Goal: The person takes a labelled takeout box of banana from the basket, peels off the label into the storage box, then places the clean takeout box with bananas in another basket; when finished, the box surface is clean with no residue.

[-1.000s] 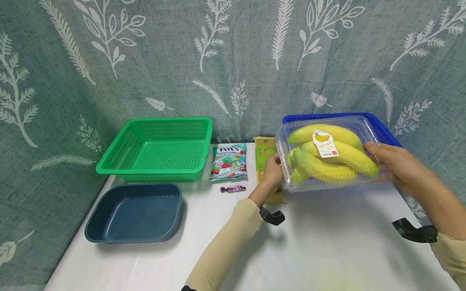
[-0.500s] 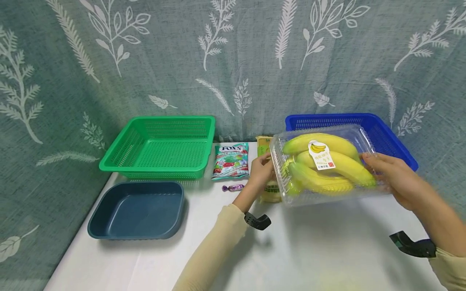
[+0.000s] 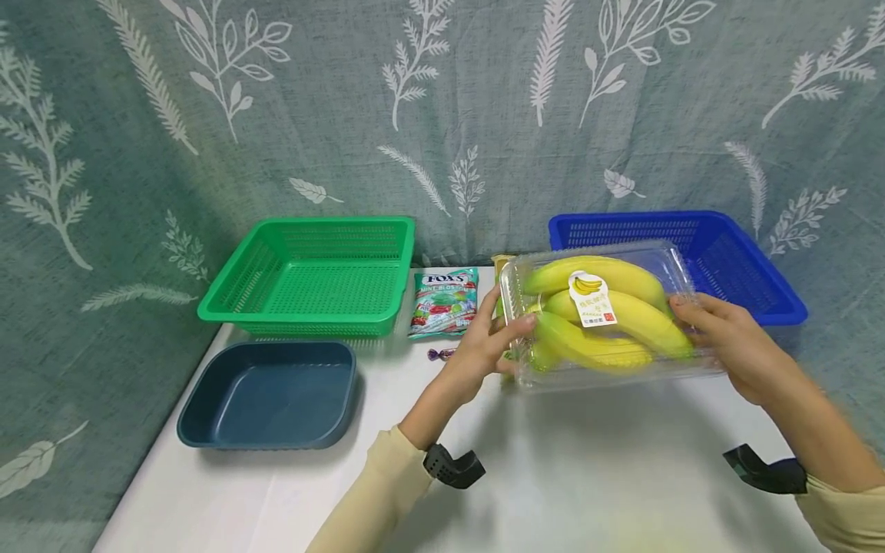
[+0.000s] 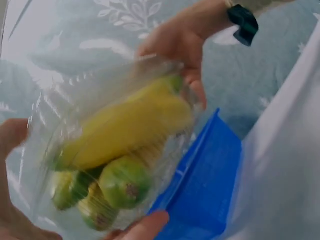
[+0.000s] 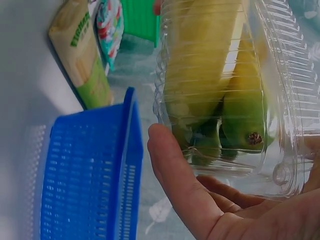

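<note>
A clear plastic box [image 3: 598,319] of bananas is held up over the table between both hands, tilted so its labelled lid faces the head camera. My left hand [image 3: 484,346] grips its left end, thumb over the front edge and fingers spread behind. At the other end my right hand [image 3: 736,346] grips the side, thumb on top. Through the plastic, the left wrist view shows yellow bananas [image 4: 125,125] with green tips. The right wrist view has the right hand's thumb [image 5: 177,185] along the box wall and fingers beneath.
A blue basket [image 3: 781,303] stands behind the box at right. Back left is a green basket [image 3: 311,316], with a dark blue tub [image 3: 270,442] in front. Between them lie a FOX'S candy bag [image 3: 445,303], a purple wrapped candy [image 3: 439,354] and a partly hidden yellow-green packet [image 5: 82,55].
The box has moved left and slightly toward the person, away from the blue basket. My left hand has shifted so its thumb now shows over the box's front edge.
</note>
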Tool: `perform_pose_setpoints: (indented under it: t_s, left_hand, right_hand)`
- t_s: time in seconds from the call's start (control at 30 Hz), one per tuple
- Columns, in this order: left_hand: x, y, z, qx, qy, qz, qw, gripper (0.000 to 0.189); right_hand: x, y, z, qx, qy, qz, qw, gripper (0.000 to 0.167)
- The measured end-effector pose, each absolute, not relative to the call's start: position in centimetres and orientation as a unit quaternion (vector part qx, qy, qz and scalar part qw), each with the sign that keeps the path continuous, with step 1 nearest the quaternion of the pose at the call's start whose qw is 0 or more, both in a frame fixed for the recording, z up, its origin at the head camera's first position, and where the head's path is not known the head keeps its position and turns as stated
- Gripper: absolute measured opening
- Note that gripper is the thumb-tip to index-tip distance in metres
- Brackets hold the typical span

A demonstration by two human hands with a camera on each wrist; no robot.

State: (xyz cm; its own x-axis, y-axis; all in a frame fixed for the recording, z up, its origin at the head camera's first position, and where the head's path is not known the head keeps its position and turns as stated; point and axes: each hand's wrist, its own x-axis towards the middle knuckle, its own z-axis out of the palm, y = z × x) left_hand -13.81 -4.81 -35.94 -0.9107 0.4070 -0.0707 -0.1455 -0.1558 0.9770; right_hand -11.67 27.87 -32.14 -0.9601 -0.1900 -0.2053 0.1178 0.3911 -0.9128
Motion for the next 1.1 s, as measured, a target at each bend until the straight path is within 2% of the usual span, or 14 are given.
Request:
perform_pose_setpoints:
  t_s: [0.27, 0.43, 0.93, 1.1]
  left_hand:
    - [-13.1, -6.3, -36.0, 0.115, 0.643, 0.737, 0.172, 0.075]
    - [-13.0, -7.5, -36.0, 0.111, 0.659, 0.725, 0.171, 0.074]
    - [-11.2, -11.4, -35.8, 0.087, 0.692, 0.698, 0.16, 0.075]
    - [-10.4, -12.7, -36.5, 0.072, 0.697, 0.694, 0.162, 0.077]
  right_hand:
    - [-11.5, 26.1, -32.5, -0.016, 0.822, -0.551, 0.146, 0.078]
    - [-11.1, 25.0, -32.9, -0.019, 0.828, -0.54, 0.151, 0.078]
    - [-9.4, 21.1, -34.2, -0.046, 0.82, -0.553, 0.14, 0.063]
    - [-9.0, 19.9, -34.9, -0.045, 0.81, -0.562, 0.158, 0.069]
